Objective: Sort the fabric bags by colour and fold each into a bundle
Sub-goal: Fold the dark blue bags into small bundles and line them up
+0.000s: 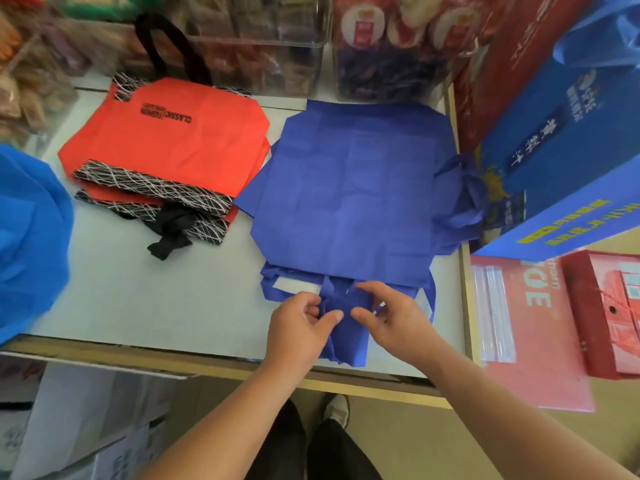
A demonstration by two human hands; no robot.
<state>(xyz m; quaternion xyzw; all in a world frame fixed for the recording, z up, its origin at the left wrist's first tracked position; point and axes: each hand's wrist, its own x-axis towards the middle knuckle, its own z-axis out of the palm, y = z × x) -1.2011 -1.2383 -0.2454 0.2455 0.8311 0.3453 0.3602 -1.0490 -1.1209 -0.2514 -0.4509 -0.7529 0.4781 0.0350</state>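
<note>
Left hand (300,318) and right hand (388,315) each pinch the blue bag's handles (341,299).

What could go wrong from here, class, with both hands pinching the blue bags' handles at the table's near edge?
1. The handles hang over the table edge; a tug from the left grip and right grip might drag the flat blue bags off it.
2. The blue bags lie right beside the red bags, so a sideways pull may nudge the two colours together.
</note>
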